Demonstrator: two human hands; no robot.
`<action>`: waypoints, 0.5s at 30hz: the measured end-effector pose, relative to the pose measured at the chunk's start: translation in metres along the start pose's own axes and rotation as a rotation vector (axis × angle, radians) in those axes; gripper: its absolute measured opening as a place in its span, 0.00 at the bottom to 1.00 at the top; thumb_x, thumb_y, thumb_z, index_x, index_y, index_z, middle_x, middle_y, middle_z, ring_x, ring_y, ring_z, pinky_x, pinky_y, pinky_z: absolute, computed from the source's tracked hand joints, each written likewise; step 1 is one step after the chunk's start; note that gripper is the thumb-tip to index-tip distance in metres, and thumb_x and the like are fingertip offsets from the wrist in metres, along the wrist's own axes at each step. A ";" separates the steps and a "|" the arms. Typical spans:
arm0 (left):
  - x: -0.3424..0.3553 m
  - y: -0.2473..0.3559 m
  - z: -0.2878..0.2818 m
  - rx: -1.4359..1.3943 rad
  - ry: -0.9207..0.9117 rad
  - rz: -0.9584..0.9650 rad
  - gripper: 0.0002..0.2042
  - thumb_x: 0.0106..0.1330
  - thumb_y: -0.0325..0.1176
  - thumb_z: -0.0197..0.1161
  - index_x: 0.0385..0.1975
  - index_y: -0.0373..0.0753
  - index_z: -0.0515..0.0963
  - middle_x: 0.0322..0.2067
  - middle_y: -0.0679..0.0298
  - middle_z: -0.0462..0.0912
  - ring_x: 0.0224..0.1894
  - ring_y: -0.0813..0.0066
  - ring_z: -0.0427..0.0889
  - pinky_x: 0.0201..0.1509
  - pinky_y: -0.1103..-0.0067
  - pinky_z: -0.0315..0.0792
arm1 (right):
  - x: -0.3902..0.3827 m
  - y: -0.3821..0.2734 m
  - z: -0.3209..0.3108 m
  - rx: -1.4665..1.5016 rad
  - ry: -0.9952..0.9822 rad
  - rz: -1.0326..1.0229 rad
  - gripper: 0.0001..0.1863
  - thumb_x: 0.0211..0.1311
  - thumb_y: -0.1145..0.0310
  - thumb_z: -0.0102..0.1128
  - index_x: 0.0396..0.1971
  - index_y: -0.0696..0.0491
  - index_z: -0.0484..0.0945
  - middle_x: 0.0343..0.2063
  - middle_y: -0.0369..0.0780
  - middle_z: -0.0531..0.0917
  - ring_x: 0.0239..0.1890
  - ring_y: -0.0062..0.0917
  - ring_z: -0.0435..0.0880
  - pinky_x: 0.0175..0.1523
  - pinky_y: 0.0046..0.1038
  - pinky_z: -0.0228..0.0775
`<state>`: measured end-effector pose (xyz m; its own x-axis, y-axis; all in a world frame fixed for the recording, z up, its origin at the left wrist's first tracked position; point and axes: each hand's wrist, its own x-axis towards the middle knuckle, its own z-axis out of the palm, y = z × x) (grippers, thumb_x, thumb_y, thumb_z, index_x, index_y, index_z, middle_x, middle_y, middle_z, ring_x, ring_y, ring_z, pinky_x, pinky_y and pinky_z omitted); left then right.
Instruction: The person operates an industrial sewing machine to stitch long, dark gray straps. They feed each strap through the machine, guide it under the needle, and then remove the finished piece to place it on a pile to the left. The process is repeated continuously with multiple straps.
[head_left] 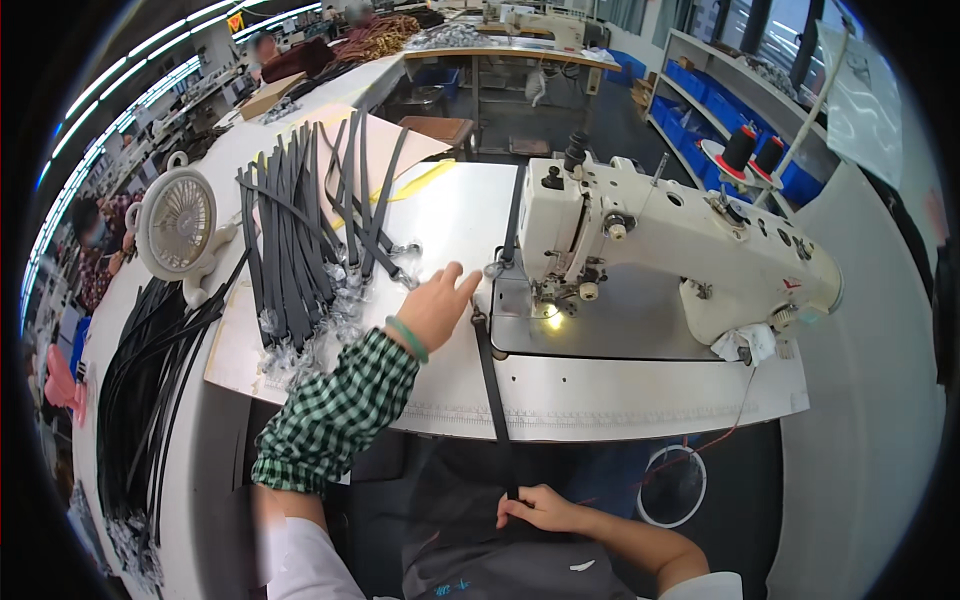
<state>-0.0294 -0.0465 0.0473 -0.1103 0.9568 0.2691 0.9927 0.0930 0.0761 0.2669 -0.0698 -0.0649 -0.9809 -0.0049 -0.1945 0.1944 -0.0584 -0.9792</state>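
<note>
My left hand (440, 312), below a green bangle and checked sleeve, is open over the white table (650, 390), its fingers apart near a metal clasp (495, 270) on a dark strap. Another dark strap (488, 370) with hardware at its top runs down over the front edge to my right hand (535, 508), which is closed on it at my lap. Left of my left hand lies a pile of grey straps (295, 250) with plastic-wrapped fittings. The sewing machine (660, 230), its needle light on, stands right of my left hand on a metal bed plate (610, 330).
A small fan (178, 225) and long black straps (140, 380) are at the left. Pink paper (420, 145) lies behind the pile. Thread cones (740, 150) and blue bins on shelves (675, 45) are at the right. A co-worker (90, 240) is at far left; a bucket (670, 485) is below.
</note>
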 end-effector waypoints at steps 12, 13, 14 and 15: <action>0.011 0.042 0.055 -0.160 0.055 0.202 0.24 0.48 0.25 0.56 0.48 0.27 0.64 0.54 0.48 0.60 0.55 0.58 0.62 0.57 0.75 0.61 | -0.005 -0.055 -0.027 -0.746 0.354 -0.524 0.09 0.54 0.71 0.54 0.35 0.56 0.75 0.38 0.40 0.76 0.26 0.20 0.72 0.29 0.17 0.65; 0.009 0.043 0.062 -0.146 0.065 0.215 0.24 0.48 0.25 0.56 0.48 0.27 0.65 0.54 0.49 0.61 0.55 0.58 0.62 0.57 0.75 0.61 | -0.016 -0.067 -0.034 -0.966 0.421 -0.478 0.11 0.49 0.74 0.54 0.36 0.56 0.75 0.41 0.43 0.74 0.28 0.24 0.73 0.30 0.19 0.67; 0.007 0.044 0.067 -0.137 0.078 0.231 0.23 0.48 0.25 0.56 0.47 0.27 0.65 0.54 0.50 0.61 0.55 0.59 0.63 0.57 0.75 0.61 | -0.031 -0.079 -0.047 -1.188 0.488 -0.424 0.15 0.44 0.78 0.55 0.36 0.56 0.76 0.44 0.45 0.72 0.30 0.28 0.74 0.32 0.20 0.68; 0.005 0.045 0.066 -0.170 0.140 0.199 0.20 0.47 0.24 0.58 0.43 0.30 0.69 0.53 0.53 0.64 0.51 0.59 0.66 0.53 0.74 0.65 | -0.045 -0.082 -0.072 -1.420 0.646 -0.534 0.19 0.38 0.82 0.53 0.37 0.57 0.76 0.45 0.48 0.71 0.31 0.30 0.74 0.33 0.23 0.69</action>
<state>0.0176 -0.0193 -0.0118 0.0686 0.9030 0.4241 0.9746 -0.1515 0.1650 0.2962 0.0071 0.0196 -0.8407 0.1263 0.5266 0.0635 0.9887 -0.1357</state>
